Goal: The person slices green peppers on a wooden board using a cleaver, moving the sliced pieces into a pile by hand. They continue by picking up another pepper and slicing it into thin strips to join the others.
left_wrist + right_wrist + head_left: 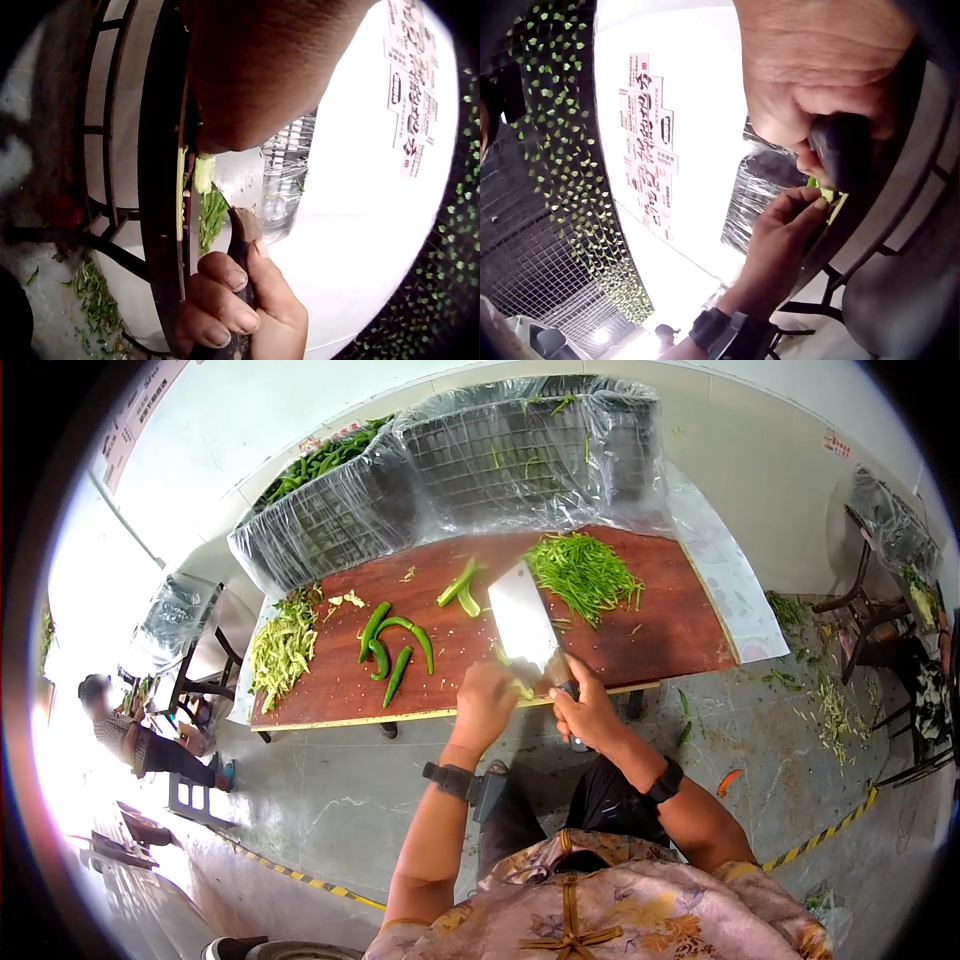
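Observation:
My right hand (592,710) grips the dark handle of a cleaver (522,615), its broad blade lying low over the red-brown board (460,650). Close by, my left hand (485,705) is at the board's near edge. It pinches a pale green pepper piece (827,195), which shows beside the blade as a light strip (204,172) in the left wrist view. Beyond the blade lie split pepper halves (462,588). A heap of thin green shreds (585,575) sits to the right of the cleaver. Several whole green peppers (390,645) lie left of it.
Pale seedy pepper cores (283,650) are heaped at the board's left end. Plastic-lined crates (530,460) stand along the back, the left one (330,525) full of green peppers. Scraps (835,710) litter the floor at right. Another person (150,740) is at far left.

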### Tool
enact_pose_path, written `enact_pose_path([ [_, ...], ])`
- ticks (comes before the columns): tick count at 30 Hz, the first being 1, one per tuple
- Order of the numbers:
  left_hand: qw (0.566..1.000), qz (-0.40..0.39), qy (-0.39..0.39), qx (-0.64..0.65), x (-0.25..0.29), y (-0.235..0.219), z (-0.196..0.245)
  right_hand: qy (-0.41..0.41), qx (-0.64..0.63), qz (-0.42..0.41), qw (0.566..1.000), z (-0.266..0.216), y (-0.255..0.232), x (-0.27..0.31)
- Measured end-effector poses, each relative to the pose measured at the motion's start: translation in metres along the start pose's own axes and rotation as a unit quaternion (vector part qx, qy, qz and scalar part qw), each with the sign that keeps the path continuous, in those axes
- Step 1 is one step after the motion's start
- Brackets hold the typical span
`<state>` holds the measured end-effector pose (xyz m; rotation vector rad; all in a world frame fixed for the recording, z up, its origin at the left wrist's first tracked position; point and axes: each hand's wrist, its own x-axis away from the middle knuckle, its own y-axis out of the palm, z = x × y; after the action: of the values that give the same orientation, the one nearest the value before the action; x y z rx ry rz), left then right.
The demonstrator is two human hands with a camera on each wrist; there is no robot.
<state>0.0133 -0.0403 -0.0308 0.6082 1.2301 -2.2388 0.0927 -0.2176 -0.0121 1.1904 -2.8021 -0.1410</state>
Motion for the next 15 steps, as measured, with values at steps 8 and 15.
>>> enact_pose_path([
  [8, 1.0, -0.002, -0.009, 0.009, 0.0, 0.0, 0.003, -0.006, -0.004, 0.0, 1.0, 0.011, -0.006, 0.011],
  [15, 1.0, -0.005, 0.009, 0.006, -0.002, 0.003, 0.004, -0.012, 0.008, 0.001, 1.0, 0.009, -0.01, 0.021],
])
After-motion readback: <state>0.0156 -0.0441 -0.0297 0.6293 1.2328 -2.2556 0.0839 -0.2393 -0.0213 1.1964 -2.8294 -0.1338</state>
